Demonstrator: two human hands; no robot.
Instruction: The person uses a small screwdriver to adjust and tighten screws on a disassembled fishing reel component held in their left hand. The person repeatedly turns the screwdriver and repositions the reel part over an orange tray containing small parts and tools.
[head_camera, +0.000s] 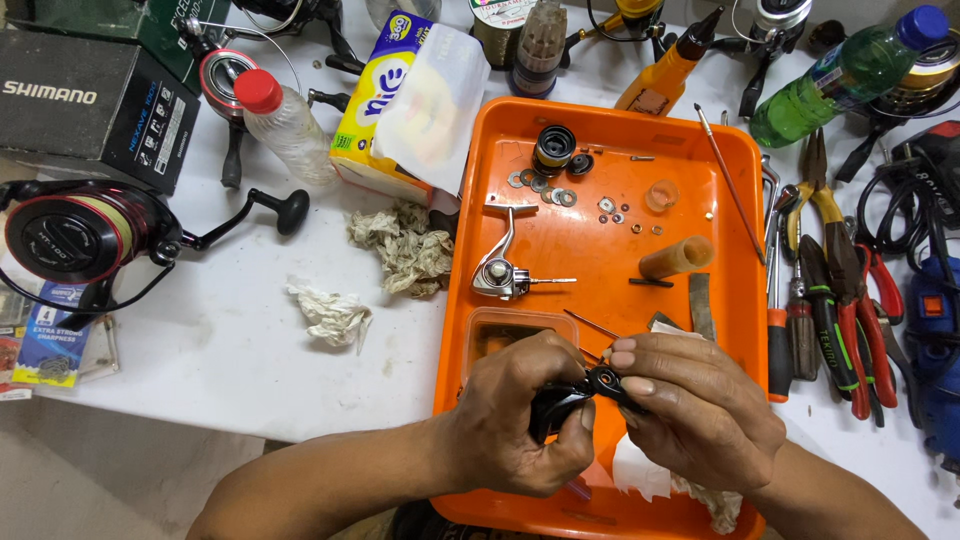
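My left hand (520, 415) and my right hand (700, 410) meet over the near end of an orange tray (745, 150), both gripping one small black reel part (585, 392). The left hand wraps its body; the right hand's fingers pinch its ring-shaped end. Further up the tray lie a silver reel handle arm (503, 270), a black spool piece (553, 148), several small washers (545, 185), a translucent amber tube (678, 257) and a thin pin (592, 324). A white tissue (640, 472) lies under my right hand.
A black and red fishing reel (75, 235) sits far left beside a dark box (90, 105). Crumpled rags (405, 245), a tissue pack (385, 100), plastic bottles (285, 120), an orange oil bottle (665, 70), pliers and screwdrivers (835, 300) ring the tray.
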